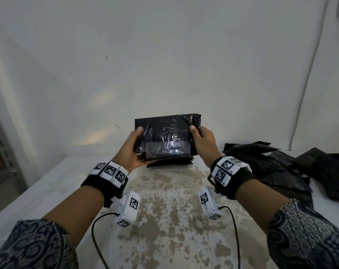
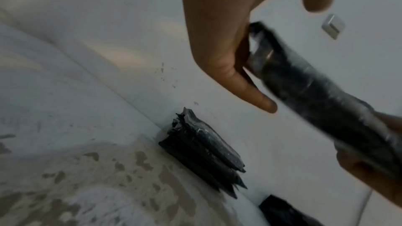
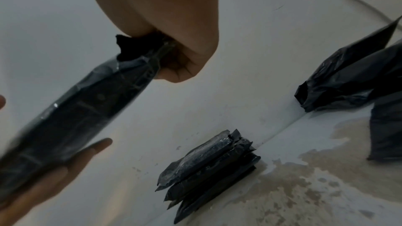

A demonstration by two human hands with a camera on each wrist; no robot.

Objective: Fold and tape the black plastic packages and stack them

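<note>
Held up off the table (image 1: 48,183), taped black package (image 1: 165,137) spanning 9 to 3 o'clock, left hand (image 1: 132,150) cupping one short end, right hand (image 1: 202,141) pinching the other, finished stack (image 1: 170,163) just beneath at 6 o'clock, both hands equally near

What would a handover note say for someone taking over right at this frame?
Left hand and right hand each grip one end of a folded, taped package, held in the air above the stack of finished packages by the wall.
Pile of loose black bags lies on the table to the right.
Done: this package is folded and taped.
Left: set it on the stack, then work through the pile.
</note>
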